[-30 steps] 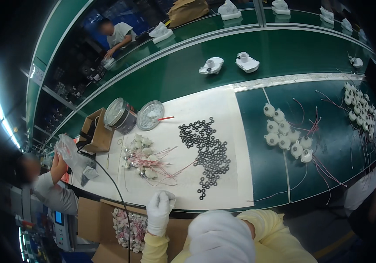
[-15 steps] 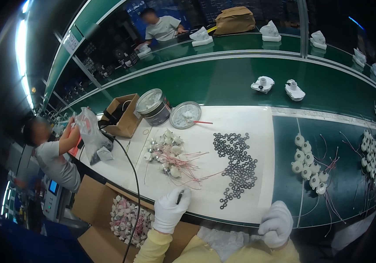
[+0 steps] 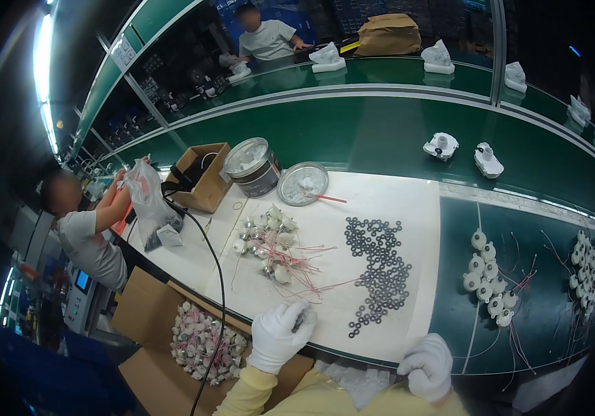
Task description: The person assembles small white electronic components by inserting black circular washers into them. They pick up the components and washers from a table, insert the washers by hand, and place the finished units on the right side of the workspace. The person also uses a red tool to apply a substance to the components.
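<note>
My left hand (image 3: 282, 338), in a white glove, is over the front edge of the white work surface (image 3: 332, 291). Its fingers are pinched around a small dark grey thing whose kind I cannot make out. My right hand (image 3: 428, 367), also gloved, is curled closed at the table's edge, and anything inside it is hidden. Between and beyond the hands lie many loose dark rings (image 3: 379, 270). Farther left is a heap of small white motor-like parts (image 3: 269, 239) with pink wires. Similar white parts (image 3: 489, 277) stand in rows on the green mat at right.
An open tin (image 3: 252, 170) and its lid (image 3: 303, 184), holding whitish paste and a red stick, stand at the back. A cardboard box (image 3: 141, 347) of wired parts is at lower left, crossed by a black cable (image 3: 219, 277). White housings (image 3: 441, 145) sit on the green conveyor. Two co-workers are nearby.
My left hand has shifted slightly right and turned, its fingers still pinched. My right hand stays curled at the edge. The housings on the conveyor have moved right. The view has shifted a little.
</note>
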Tool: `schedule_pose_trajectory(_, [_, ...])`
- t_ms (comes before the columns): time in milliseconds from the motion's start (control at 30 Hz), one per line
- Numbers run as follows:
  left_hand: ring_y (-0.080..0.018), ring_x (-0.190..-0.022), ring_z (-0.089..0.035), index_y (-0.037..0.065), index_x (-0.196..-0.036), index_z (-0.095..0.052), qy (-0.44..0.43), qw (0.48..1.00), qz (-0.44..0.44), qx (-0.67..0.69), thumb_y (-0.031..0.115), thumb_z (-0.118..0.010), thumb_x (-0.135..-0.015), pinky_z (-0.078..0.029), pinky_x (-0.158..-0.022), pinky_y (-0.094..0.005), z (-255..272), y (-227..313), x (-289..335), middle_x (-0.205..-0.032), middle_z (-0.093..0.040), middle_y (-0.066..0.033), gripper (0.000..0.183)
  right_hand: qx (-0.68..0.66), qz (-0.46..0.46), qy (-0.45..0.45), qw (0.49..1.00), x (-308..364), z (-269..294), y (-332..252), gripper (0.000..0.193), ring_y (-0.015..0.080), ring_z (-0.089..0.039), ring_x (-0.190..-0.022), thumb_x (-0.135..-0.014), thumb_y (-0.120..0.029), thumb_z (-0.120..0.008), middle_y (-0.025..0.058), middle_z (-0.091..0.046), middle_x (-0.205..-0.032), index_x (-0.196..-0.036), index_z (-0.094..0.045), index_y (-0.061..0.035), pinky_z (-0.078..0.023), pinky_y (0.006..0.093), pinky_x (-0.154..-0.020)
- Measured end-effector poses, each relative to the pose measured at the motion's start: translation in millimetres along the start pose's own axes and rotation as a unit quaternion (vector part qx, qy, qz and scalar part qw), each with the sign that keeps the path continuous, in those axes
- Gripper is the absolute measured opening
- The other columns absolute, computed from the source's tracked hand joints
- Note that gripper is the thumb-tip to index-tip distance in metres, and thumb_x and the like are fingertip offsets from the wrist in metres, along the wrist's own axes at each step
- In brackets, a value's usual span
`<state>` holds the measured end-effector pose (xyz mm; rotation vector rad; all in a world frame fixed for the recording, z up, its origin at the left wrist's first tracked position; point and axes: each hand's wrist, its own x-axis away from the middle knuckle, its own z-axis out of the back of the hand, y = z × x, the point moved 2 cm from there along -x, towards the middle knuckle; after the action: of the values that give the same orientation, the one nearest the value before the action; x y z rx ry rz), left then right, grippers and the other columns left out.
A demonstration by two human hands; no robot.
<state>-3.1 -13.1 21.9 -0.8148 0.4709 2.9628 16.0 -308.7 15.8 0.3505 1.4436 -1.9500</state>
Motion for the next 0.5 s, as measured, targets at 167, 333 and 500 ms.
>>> schedule_pose_trajectory(167, [-0.0225, -0.053, -0.056, 0.012, -0.097, -0.069, 0.021, 1.000, -0.008, 0.008, 0.011, -0.076, -0.081, -0.046, -0.050, -0.0365, -3.6, -2.3, 2.0, -0.065, -0.057, -0.0024, 0.017, -0.007, -0.009, 0.006, 1.000, -1.0, 0.4, -0.3, 0.022, 0.0279, -0.056, -0.063, -0.058, 0.002, -0.052, 0.0037, -0.062, -0.069, -0.069, -0.064, -0.0135, -0.045, 0.0399, -0.066])
schedule_pose_trajectory(333, [-0.0238, -0.053, -0.056, 0.012, -0.095, -0.070, 0.053, 0.999, -0.008, -0.005, 0.010, -0.075, -0.082, -0.045, -0.050, -0.0375, -4.1, -3.3, 3.2, -0.065, -0.057, -0.0025, 0.014, -0.014, -0.004, -0.018, 1.000, -2.2, 3.0, -1.4, 0.023, 0.0281, -0.057, -0.064, -0.058, 0.002, -0.052, 0.0038, -0.063, -0.069, -0.070, -0.065, -0.0134, -0.045, 0.0399, -0.067])
schedule_pose_trajectory(500, [-0.0245, -0.052, -0.056, 0.015, -0.091, -0.069, 0.075, 0.997, -0.005, -0.018, 0.013, -0.075, -0.082, -0.044, -0.048, -0.0382, -10.5, -6.6, 4.2, -0.063, -0.056, -0.0019, 0.012, -0.020, 0.002, -0.039, 0.999, -4.7, 4.0, -1.4, 0.026, 0.0278, -0.056, -0.063, -0.057, 0.002, -0.053, 0.0035, -0.064, -0.070, -0.071, -0.067, -0.0138, -0.045, 0.0391, -0.066])
